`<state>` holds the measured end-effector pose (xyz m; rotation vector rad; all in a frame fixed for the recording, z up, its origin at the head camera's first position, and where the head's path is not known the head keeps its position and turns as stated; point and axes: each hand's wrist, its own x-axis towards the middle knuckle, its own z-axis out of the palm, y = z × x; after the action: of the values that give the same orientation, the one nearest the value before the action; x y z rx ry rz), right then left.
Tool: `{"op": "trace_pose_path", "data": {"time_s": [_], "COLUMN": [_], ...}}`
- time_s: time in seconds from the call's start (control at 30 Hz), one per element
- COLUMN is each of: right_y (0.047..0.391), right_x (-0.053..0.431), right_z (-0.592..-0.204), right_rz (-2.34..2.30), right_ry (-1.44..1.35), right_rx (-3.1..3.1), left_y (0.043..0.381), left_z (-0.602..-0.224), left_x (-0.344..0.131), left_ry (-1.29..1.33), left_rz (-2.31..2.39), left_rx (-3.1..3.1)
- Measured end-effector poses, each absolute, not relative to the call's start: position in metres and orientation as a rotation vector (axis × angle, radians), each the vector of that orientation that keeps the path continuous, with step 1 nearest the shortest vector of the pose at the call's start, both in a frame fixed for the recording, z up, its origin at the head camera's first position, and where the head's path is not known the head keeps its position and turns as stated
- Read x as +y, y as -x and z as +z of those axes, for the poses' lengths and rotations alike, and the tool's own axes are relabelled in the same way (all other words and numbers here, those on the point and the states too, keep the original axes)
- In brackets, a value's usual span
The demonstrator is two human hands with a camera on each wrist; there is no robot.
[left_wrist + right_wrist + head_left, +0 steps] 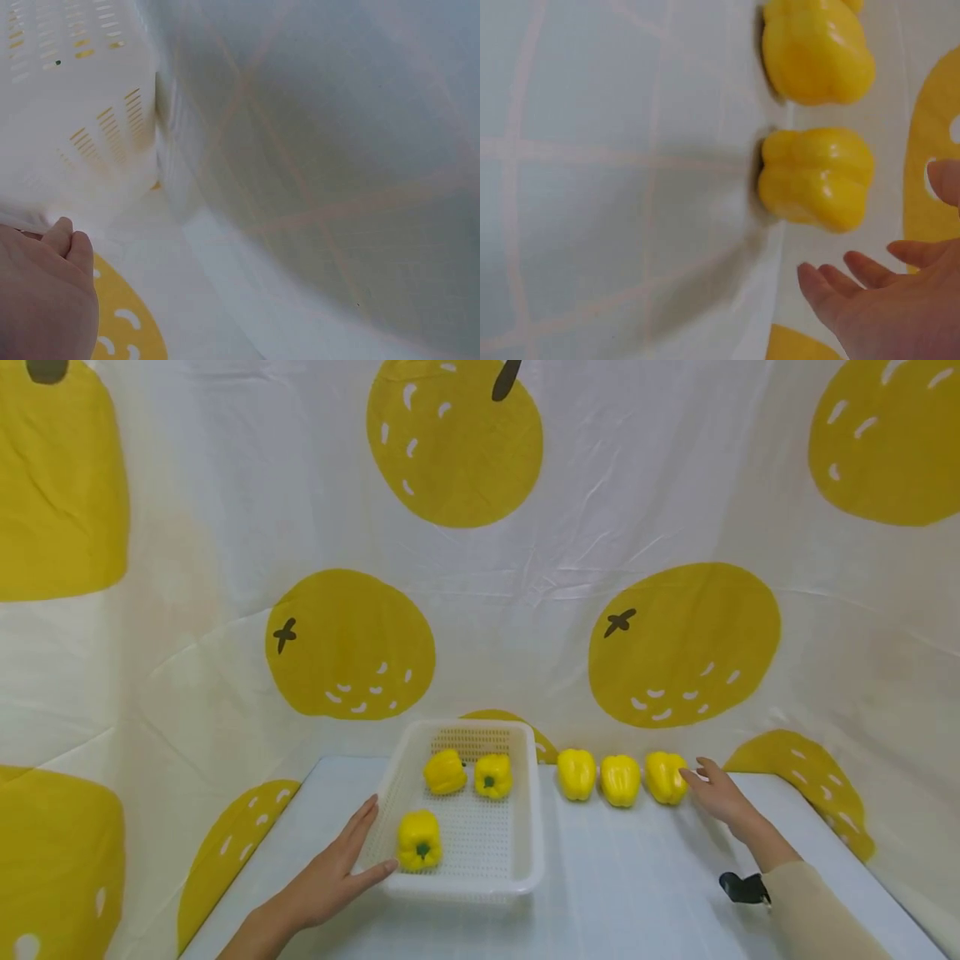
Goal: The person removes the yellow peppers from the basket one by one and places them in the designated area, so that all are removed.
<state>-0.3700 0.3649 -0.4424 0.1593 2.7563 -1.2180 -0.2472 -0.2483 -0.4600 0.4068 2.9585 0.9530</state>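
My left hand (326,877) rests against the left rim of a white perforated plastic basket (536,852), thumb over the near corner and fingers along the side. In the left wrist view the left hand (49,292) touches the basket's outer wall (67,127). Three yellow bell peppers sit inside, one at the near left (419,841). On the right, my right hand (723,797) is beside the rightmost bell pepper (665,777) of a row of three. The right wrist view shows its fingers spread, apart from that pepper (817,178), with nothing held.
The other two row peppers, a middle one (620,781) and a left one (576,774), stand right of the basket. A pale blue checked cloth covers the table (622,885). A white curtain (510,635) with yellow fruit prints hangs behind. A black strap-like piece (744,887) is by the right wrist.
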Motion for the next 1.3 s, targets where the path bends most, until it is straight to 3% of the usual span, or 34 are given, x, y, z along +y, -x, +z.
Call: {"op": "trace_pose_path", "data": {"time_s": [0.8, 1.3], "right_y": [0.324, 0.324], "right_x": [0.278, 0.21], "right_z": [-0.388, -0.378], "right_rz": [-1.18, -1.3], "right_ry": [0.298, 0.693], "right_rx": [2.787, 2.643], "left_y": [0.247, 0.249], "left_z": [-0.458, -0.46], "left_x": [-0.246, -0.249], "left_ry": [-0.379, -0.379], "left_rz": [0.966, 0.979], "left_rx": [2.942, 2.93]}}
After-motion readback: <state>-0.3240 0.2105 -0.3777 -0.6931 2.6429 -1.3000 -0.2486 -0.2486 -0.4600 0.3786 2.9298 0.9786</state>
